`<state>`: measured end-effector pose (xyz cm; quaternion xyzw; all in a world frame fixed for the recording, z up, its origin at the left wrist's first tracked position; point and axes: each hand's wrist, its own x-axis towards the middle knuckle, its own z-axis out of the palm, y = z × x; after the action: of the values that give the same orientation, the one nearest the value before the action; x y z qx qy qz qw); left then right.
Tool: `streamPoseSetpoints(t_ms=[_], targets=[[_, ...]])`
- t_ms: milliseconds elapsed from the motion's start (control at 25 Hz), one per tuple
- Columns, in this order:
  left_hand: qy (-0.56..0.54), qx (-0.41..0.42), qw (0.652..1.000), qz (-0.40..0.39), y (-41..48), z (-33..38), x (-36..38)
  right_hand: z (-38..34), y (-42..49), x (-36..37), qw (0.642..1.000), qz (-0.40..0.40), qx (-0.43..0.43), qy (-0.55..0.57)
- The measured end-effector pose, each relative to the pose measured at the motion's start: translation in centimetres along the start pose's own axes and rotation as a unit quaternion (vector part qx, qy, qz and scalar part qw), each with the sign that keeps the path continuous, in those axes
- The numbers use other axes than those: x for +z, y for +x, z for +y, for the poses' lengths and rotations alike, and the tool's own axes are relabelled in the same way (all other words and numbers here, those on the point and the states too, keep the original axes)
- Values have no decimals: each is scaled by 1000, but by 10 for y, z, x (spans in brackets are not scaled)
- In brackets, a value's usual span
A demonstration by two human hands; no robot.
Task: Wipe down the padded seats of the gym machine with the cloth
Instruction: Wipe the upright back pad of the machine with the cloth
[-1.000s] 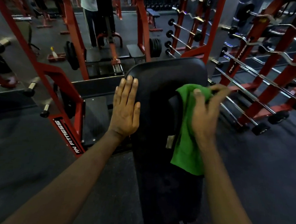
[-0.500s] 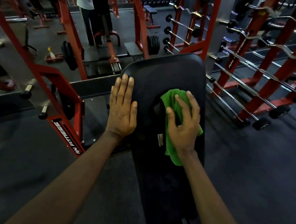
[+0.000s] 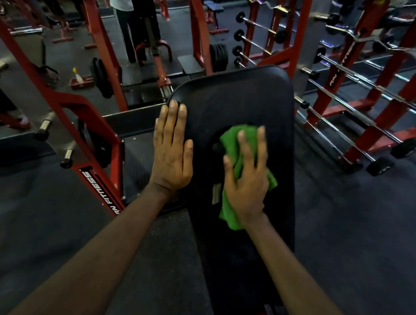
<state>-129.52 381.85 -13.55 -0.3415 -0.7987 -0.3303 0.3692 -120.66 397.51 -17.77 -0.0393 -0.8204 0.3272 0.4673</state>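
Two straight-fingered hands on pad (image 3: 241, 99): left hand (image 3: 172, 155) bare, right hand (image 3: 246, 183) over half-hidden cloth (image 3: 232, 139).

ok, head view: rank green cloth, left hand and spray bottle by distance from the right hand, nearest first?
1. Green cloth: under the right hand, pressed on the black pad.
2. Left hand: beside it, flat on the pad's left edge.
3. Spray bottle: far left, low down beyond the red frame.
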Motion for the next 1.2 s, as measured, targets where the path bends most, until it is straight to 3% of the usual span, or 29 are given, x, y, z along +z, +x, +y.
streamPoseSetpoints(t_ms=[160, 320, 440, 560, 640, 840, 1080, 1200], targets=[[1, 1, 1000, 4, 0, 0, 0, 12, -94, 10, 979, -129, -154, -38], [7, 2, 1000, 3, 1, 2, 0, 25, -64, 8, 974, -117, -178, -77], [10, -1, 1000, 5, 2, 2, 0, 39, -18, -8, 998, -7, -26, -51], [3, 2, 1000, 7, 1, 2, 0, 44, 13, -16, 981, 123, 146, 29], [1, 5, 1000, 8, 1, 1, 1, 30, -1, -6, 974, 140, 173, 34], [3, 11, 1000, 6, 1, 1, 1, 6, -73, 12, 999, -33, -11, -18], [-12, -2, 1000, -13, 1, 3, -4, -33, 45, 14, 999, -2, -40, 8], [-30, 14, 998, -59, 1, -6, -18, -52, 63, 20, 999, 7, -42, 12]])
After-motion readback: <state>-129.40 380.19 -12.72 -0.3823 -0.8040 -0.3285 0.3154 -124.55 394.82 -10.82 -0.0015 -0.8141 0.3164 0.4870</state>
